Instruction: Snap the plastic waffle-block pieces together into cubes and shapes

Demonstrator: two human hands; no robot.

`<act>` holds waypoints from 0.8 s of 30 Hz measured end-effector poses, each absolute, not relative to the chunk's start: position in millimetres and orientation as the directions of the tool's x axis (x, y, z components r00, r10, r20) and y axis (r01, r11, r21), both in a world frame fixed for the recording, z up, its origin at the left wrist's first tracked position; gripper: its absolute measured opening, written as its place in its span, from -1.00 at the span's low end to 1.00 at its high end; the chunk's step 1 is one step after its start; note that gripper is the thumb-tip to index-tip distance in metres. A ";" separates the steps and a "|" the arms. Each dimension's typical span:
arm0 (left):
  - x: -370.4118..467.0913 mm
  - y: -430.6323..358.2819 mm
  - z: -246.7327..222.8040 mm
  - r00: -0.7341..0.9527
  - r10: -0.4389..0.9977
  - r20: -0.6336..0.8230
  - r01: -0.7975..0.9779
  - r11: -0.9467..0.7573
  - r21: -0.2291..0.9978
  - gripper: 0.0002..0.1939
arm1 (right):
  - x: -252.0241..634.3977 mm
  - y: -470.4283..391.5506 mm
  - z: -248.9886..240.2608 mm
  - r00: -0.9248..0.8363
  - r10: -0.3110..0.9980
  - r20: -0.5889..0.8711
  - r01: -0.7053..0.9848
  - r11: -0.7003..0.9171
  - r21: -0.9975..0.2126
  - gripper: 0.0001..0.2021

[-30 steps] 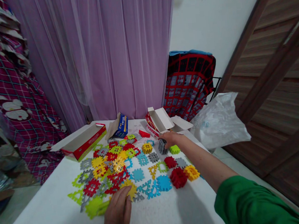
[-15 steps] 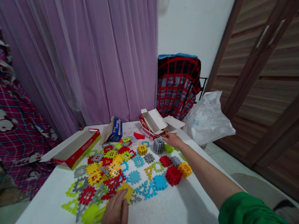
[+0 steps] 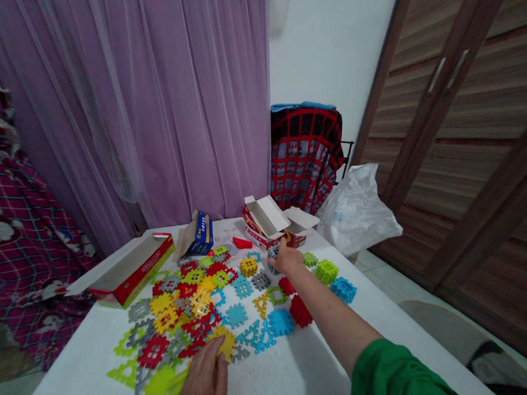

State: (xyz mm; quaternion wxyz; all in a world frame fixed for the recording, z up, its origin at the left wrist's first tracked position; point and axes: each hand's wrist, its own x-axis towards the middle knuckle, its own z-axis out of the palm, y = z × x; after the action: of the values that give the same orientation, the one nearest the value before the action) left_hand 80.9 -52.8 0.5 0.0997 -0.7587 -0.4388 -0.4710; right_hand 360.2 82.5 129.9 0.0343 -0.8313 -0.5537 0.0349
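My left hand (image 3: pixel 205 375) lies on the near part of the table, its fingers stretched out and resting by a yellow gear-edged plastic tile (image 3: pixel 224 342). Just left of it are lime-green tiles (image 3: pixel 162 385). Farther off, my right hand (image 3: pixel 289 260) has thumb and fingers about a stack of grey tiles (image 3: pixel 273 259), which it partly hides. Below the right wrist, red tiles (image 3: pixel 300 310) are half covered by the forearm. A small yellow stack (image 3: pixel 249 267) stands left of the grey one.
Loose coloured tiles (image 3: pixel 189 291) spread over the white table (image 3: pixel 264 386). Green (image 3: pixel 326 271) and blue (image 3: pixel 343 290) stacks sit right of my forearm. Open boxes, red-green (image 3: pixel 135 274), blue (image 3: pixel 202 234) and red (image 3: pixel 258 234), line the back. A plastic bag (image 3: pixel 356 211) is beyond the right edge.
My right hand has moved left, from beside the red box onto the grey stack. The forearm now uncovers the green and blue stacks. My left hand stays in place; the view shifts slightly.
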 end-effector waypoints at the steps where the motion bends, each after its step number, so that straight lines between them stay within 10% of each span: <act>1: 80.9 -53.0 1.0 0.175 0.570 0.803 0.761 -0.596 0.258 -0.69 | 360.1 82.9 129.6 0.387 0.922 -0.015 0.917 -0.387 -0.094 -0.16; 24: 80.5 -52.8 -1.0 0.193 0.566 0.801 0.781 -0.583 0.224 -0.68 | 356.8 87.5 130.9 0.405 0.914 0.007 0.911 -0.403 -0.092 -0.28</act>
State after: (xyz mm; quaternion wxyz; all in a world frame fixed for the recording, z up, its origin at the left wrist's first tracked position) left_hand 80.5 -52.8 -1.0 0.1175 -0.7633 -0.4413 -0.4571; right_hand 356.8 87.5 130.9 0.0404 -0.8372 -0.5450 0.0220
